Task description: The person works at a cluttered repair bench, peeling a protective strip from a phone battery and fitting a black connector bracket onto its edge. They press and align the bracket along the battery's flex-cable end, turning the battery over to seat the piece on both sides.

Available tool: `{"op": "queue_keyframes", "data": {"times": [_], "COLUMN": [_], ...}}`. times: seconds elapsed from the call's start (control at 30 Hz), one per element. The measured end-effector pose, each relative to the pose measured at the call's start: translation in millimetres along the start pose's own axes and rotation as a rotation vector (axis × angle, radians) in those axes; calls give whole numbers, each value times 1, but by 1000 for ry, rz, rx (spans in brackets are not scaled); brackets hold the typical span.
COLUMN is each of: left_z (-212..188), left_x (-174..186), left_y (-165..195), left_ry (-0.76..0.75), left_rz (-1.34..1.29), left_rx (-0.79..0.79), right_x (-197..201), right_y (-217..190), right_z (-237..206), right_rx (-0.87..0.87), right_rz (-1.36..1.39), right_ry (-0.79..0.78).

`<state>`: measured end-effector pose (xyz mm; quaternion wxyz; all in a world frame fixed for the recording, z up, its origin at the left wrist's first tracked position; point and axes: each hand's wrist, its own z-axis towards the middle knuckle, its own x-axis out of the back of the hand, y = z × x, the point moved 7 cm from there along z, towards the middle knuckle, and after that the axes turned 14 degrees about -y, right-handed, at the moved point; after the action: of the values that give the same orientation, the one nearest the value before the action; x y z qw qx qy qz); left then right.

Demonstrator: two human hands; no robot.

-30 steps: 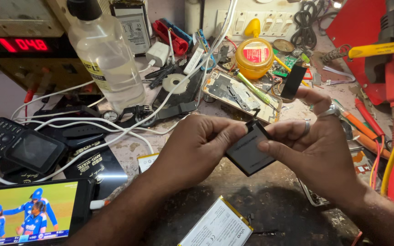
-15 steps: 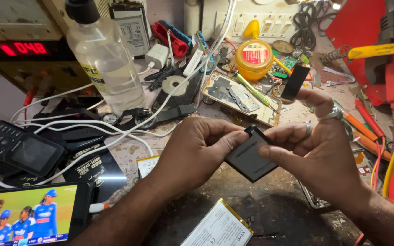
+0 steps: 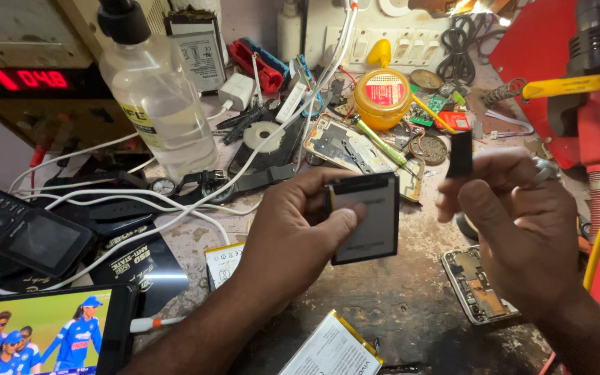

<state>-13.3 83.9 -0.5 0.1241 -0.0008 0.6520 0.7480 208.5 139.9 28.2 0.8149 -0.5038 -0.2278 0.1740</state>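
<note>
Black flat rectangular battery point(image 3: 364, 219) up off the cluttered counter point(image 3: 411, 305).
Left hand point(image 3: 300, 229) pinched it upright; right hand point(image 3: 515, 222) closed on a small black strip point(image 3: 460, 153).

The battery point(image 3: 364, 219) now stands upright at frame centre, flat face toward the camera, no longer tilted low between both hands. Only the left hand point(image 3: 300, 232) grips it, thumb across its face. The right hand point(image 3: 515, 222) is off it, moved to the right, pinching a small black strip point(image 3: 460, 153) upright.
</note>
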Motion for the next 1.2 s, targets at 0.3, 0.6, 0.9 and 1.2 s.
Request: {"op": "queue_keyframes", "data": {"times": [0.3,0.6,0.9,1.2], "left_z": [-3,-5,-4,-2], "left_x": [-13,-17,-19,-20], "left_y": [-5,3,0,-14], "left_ry": [-110,-95,-114,-118], "left_rz": [106,326,270,18], "left_rx": [104,85,38,81], "right_x": [-16,-25,-31,-33], "right_y": [-18,9,1,1], "right_z": [1,10,13,12], "right_rx": [70,-270,-213,-282], "right_rz": [-243,9,-129,-282], "right_ry": [-270,-351,-375,-274]}}
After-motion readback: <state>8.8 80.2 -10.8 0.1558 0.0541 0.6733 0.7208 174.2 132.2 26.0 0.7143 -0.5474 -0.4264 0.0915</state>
